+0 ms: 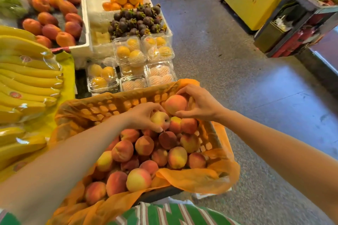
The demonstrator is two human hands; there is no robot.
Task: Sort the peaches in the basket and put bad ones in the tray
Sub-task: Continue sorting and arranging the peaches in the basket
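From the head view, both hands are working at the far end of the basket (109,106), an orange slatted crate lined with an orange plastic bag (201,177). The left hand (144,115) is curling its fingers and thumb round a pale yellow peach (161,119) that is lying on top of the heap. The right hand (201,105) is gripping a blushed pink peach (175,105) between fingers and thumb, holding it just above the others and close to the basket's far wall.

The pile of peaches (146,153) is filling the basket almost to its rim, so by my reckoning the sorting is in its early part and most of the fruit is waiting to be checked. These two look to be the ones under inspection.

A white foam tray (86,29) of reddish fruit is sitting well apart, up at the left beyond the bananas (27,78). I cannot tell whether it is the one for rejects.
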